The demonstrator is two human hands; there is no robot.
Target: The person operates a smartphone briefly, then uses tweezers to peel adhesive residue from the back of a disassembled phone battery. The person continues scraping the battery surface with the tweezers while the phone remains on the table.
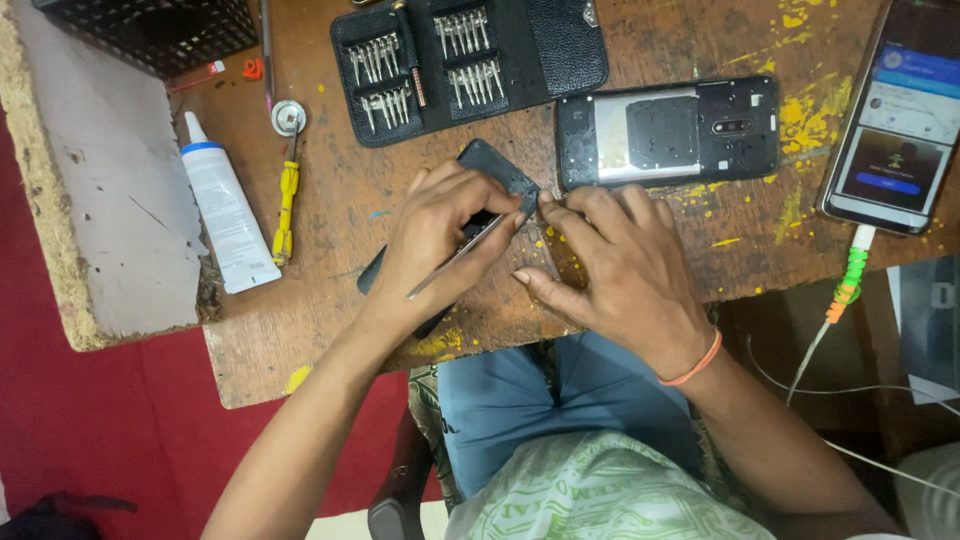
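Observation:
My left hand grips metal tweezers and rests on a dark phone back cover lying on the wooden table. The tweezers' tip points at the cover's right corner. My right hand touches that same corner with its fingertips, thumb spread out to the left. An orange band circles my right wrist. Just beyond my right hand lies an opened black phone with its inner frame exposed.
An open black case of screwdriver bits lies at the back. A white glue tube and a yellow-handled tool lie left. A lit phone with a charging cable sits right. A foam-edged board is at far left.

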